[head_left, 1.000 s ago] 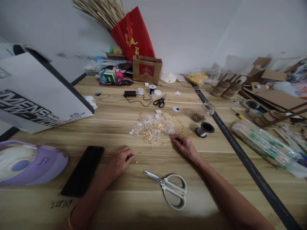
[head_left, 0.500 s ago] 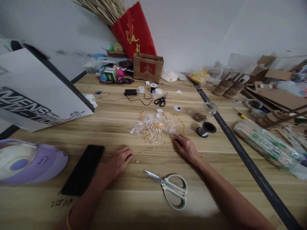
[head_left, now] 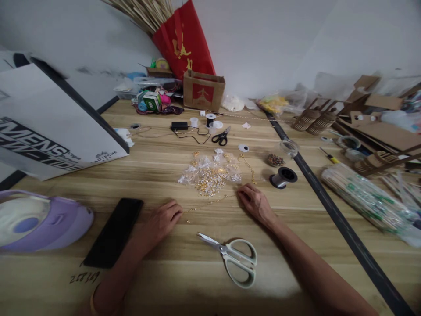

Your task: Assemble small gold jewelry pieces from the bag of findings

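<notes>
A thin gold chain (head_left: 210, 203) lies across the wooden table, between my two hands. My left hand (head_left: 168, 216) rests on the table with its fingers closed at the chain's left end. To the right, my right hand (head_left: 252, 199) is closed near the chain's other end; what its fingertips hold, if anything, is too small to make out. Just beyond the chain is a pile of gold and silver beads and small clear bags (head_left: 210, 175). A second gold chain (head_left: 248, 168) lies beyond my right hand. White-handled scissors (head_left: 230, 259) lie nearer me, blades pointing left.
A black phone (head_left: 113, 232) and a purple-and-white object (head_left: 55, 221) are at left. A wire spool (head_left: 283, 177), a jar of beads (head_left: 276, 159) and black scissors (head_left: 221, 137) stand or lie farther back. Packaged sticks (head_left: 365, 197) are at right.
Both hands have stayed nearly in place. The chain's right end now shows a small gap from my right hand's fingers, where a faint strand reached them before.
</notes>
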A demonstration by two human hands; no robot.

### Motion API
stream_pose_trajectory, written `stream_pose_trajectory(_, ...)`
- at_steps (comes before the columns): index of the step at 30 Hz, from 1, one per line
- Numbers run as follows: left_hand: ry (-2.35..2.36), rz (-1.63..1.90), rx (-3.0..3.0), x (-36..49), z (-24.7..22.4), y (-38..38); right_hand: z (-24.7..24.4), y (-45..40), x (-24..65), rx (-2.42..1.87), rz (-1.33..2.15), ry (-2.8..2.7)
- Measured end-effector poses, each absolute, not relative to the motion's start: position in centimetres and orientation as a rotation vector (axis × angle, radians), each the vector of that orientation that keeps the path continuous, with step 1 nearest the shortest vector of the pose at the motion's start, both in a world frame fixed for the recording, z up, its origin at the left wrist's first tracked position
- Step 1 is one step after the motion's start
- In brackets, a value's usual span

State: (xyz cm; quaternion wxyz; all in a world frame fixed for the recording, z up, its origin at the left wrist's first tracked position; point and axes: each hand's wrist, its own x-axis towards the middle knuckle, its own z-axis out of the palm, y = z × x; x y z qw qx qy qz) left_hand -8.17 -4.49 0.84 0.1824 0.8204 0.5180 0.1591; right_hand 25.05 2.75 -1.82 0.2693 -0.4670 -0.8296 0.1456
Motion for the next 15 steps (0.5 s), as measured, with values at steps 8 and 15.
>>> stream_pose_trajectory(8, 1.484, 0.435, 2.28, -8.1, 1.3, -4.5, -1.3, 3.2, 25.5, -1.268, 0.494, -2.135)
stream_pose_trajectory(15, 1.529, 0.416, 2.27, -8.2, 1.3, -4.4, -1.2, 3.5, 26.1, -1.412, 0.792, -1.844)
